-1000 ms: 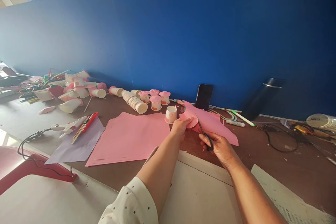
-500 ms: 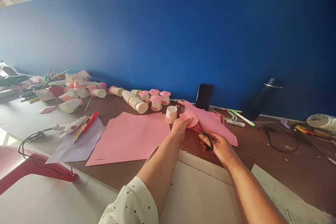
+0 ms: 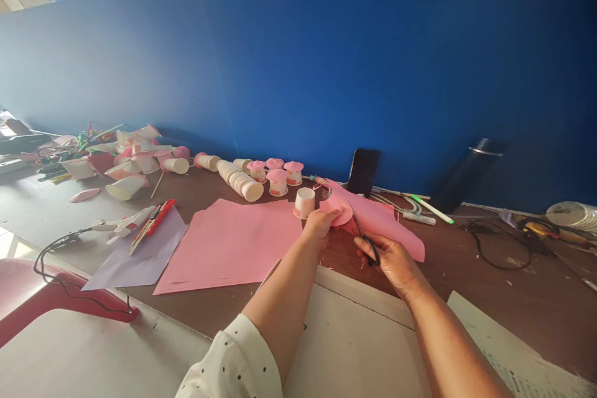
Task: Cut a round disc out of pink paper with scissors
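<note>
My left hand (image 3: 321, 225) is closed on a pink paper disc (image 3: 344, 216), pinching its left side. Black-handled scissors (image 3: 368, 247) sit in my right hand (image 3: 390, 259), with the blades pointing up and left at the disc's right edge. Behind them a larger pink sheet (image 3: 382, 217) with a cut-out edge lies curled on the table. An upturned paper cup (image 3: 305, 203) with a drawn window stands just beyond my left hand. Several small cups with pink paper roofs (image 3: 277, 177) stand further left.
Flat pink sheets (image 3: 233, 249) lie to the left, beside a lilac sheet (image 3: 153, 245) bearing a red box cutter (image 3: 152, 224) and a glue gun (image 3: 121, 224). Stacked cups (image 3: 239, 180) lie behind. A phone (image 3: 364, 171) leans on the blue partition (image 3: 326, 62); a dark bottle (image 3: 459, 177) stands right.
Almost nothing differs. The pink sheet's right end and the scissors have shifted very slightly right and down; both hands keep their hold.
</note>
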Demonstrator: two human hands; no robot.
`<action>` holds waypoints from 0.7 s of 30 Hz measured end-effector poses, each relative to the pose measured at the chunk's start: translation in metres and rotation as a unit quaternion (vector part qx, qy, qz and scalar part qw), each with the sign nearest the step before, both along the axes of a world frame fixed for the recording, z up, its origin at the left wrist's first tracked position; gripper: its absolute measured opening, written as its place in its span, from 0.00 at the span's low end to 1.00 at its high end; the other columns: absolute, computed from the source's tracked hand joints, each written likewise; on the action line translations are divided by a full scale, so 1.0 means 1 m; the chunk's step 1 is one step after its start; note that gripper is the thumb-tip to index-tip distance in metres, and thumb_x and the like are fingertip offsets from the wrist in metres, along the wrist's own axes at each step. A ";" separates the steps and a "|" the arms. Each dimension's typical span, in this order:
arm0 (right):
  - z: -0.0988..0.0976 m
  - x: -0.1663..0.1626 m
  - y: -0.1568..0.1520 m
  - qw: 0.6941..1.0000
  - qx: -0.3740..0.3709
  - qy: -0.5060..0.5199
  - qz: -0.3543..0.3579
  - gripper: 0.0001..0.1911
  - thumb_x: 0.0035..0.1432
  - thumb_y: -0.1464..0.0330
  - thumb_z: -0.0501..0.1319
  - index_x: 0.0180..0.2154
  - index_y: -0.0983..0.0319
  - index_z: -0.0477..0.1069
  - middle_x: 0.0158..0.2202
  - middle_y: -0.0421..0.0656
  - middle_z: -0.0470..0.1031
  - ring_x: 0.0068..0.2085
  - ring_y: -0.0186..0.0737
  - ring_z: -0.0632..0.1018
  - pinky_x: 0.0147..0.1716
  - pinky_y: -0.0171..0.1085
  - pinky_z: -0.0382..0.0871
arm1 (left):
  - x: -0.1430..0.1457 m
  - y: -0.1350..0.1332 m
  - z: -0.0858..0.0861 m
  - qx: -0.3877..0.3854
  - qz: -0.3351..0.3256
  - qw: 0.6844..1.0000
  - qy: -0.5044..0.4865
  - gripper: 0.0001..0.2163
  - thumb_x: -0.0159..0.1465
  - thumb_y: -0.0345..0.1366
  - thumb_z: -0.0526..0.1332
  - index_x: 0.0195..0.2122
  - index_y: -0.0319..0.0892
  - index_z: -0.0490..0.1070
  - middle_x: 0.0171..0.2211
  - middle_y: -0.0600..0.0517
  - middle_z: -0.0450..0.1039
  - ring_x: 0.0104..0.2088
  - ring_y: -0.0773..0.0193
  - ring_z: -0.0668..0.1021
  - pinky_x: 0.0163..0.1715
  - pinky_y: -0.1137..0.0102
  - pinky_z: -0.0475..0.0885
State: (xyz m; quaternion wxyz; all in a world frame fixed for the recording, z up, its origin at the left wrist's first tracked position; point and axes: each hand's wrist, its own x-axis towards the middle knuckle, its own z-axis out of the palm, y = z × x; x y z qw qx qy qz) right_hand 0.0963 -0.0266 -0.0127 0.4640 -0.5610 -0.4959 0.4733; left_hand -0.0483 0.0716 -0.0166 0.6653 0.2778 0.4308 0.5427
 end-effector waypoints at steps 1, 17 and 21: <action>0.000 0.000 0.000 1.000 -0.002 -0.001 -0.004 0.26 0.45 0.46 0.76 0.34 0.61 0.82 0.26 0.40 0.76 0.27 0.37 0.73 0.30 0.37 0.67 | 0.000 -0.001 0.001 0.005 -0.002 1.000 -0.002 0.14 0.47 0.34 0.79 0.27 0.37 0.76 0.25 0.50 0.75 0.27 0.62 0.77 0.31 0.66 0.71; 0.006 -0.004 -0.003 0.999 0.000 -0.017 -0.050 0.27 0.42 0.44 0.75 0.32 0.61 0.83 0.23 0.40 0.75 0.26 0.38 0.72 0.27 0.37 0.62 | -0.002 -0.004 0.001 0.027 -0.011 1.000 0.000 0.14 0.47 0.36 0.79 0.29 0.38 0.77 0.25 0.50 0.76 0.28 0.61 0.77 0.30 0.66 0.71; 0.005 -0.003 -0.003 0.999 -0.008 -0.002 -0.053 0.27 0.42 0.46 0.76 0.34 0.61 0.84 0.24 0.40 0.75 0.26 0.38 0.71 0.27 0.37 0.61 | -0.001 -0.003 0.000 0.028 -0.008 0.999 0.014 0.14 0.48 0.36 0.79 0.26 0.38 0.75 0.21 0.52 0.71 0.24 0.64 0.73 0.26 0.68 0.67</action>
